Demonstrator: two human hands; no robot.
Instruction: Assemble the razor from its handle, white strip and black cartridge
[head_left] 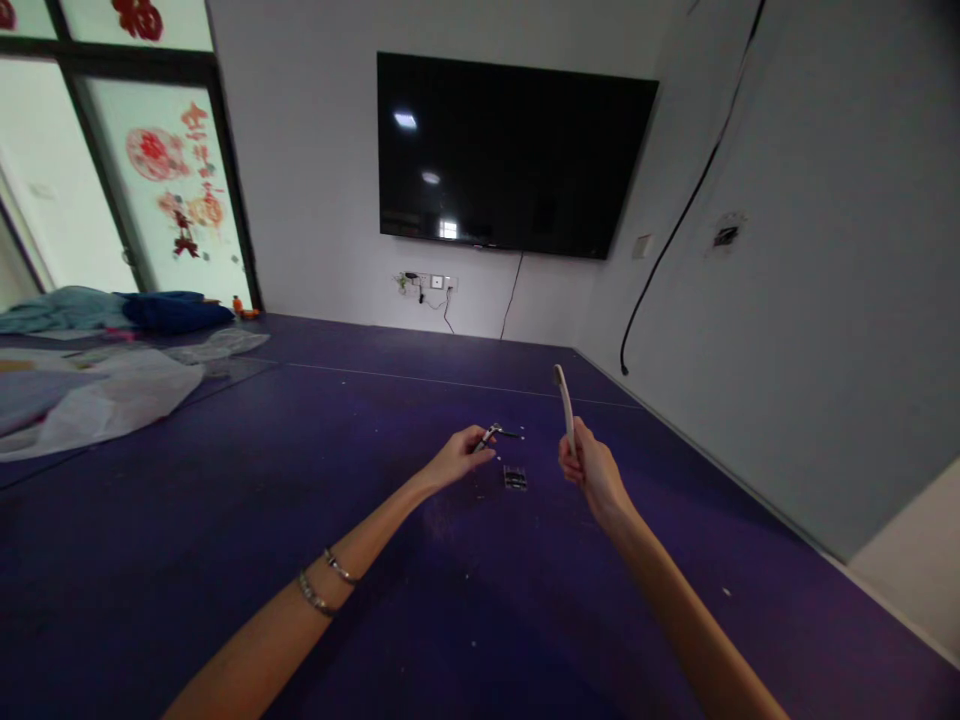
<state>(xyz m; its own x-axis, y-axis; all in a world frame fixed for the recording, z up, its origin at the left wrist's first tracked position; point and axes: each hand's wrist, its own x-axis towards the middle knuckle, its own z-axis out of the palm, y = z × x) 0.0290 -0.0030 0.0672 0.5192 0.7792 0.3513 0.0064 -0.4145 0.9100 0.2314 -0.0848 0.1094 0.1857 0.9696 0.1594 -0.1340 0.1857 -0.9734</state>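
Slim curved brush (566,408) wrapped in right hand (592,470), shiny metallic tool (487,438) pinched in left hand (461,457)

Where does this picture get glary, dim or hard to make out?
In the head view, bright reflections glare on the black TV screen; the glass door looks pale and bright, while the purple surface is dim; the plastic sheeting looks soft and smeary; the small metallic tool in the left hand is too small to read clearly.
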